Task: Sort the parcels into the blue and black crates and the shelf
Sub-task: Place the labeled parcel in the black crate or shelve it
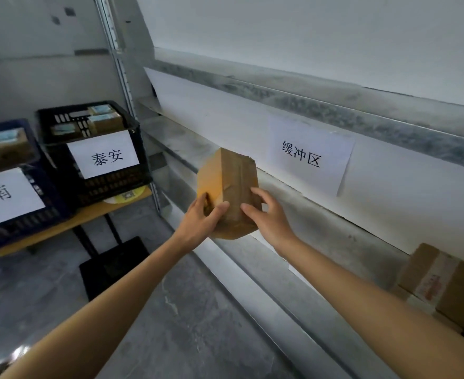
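**Cardboard parcel held in both hands at the metal shelf**

We hold a brown cardboard parcel on end, slightly tilted, over the front edge of a grey metal shelf. Whether its lower end touches the shelf, we cannot tell. Our left grip is clamped on the parcel's lower left side, thumb across the taped face. Our right grip holds the lower right side, its curled fingers and thumb pressing the cardboard. Just right of the parcel, a white paper sign with three Chinese characters hangs on the shelf's back wall. A second taped parcel lies on the shelf far to the right. At left, a black crate and a blue crate, both signed and holding small boxes, stand side by side on a wooden table.
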